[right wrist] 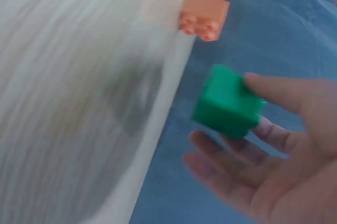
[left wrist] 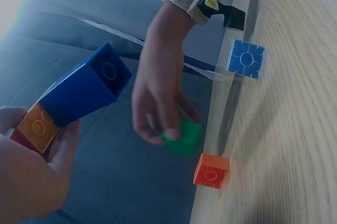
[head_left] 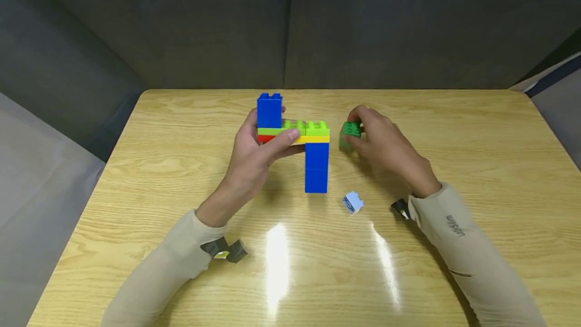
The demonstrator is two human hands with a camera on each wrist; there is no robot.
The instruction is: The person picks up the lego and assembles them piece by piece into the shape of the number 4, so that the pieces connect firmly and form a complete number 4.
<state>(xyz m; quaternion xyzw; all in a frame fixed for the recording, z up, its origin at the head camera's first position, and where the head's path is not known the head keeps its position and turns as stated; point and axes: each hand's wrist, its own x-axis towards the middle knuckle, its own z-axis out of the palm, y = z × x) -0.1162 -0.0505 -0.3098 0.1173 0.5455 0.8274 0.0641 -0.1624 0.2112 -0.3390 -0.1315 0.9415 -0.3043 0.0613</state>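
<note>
My left hand (head_left: 254, 158) grips a built piece of toy building bricks, with its thumb across the front. That piece has a blue brick (head_left: 270, 113) on top at the left, a lime green layer (head_left: 316, 129), a red and yellow layer beneath, and a blue column (head_left: 316, 168) hanging at the right. To the right, my right hand (head_left: 386, 140) pinches a green brick (right wrist: 227, 103) between thumb and fingers, held above the table. The green brick (head_left: 349, 136) is close beside the built piece, apart from it.
A light blue brick (head_left: 353, 202) lies tilted on the wooden table (head_left: 181, 115), nearer me than the hands. An orange brick (left wrist: 211, 171) stands on the table in both wrist views; I cannot find it in the head view. Dark grey cloth (head_left: 290, 24) hangs behind the table.
</note>
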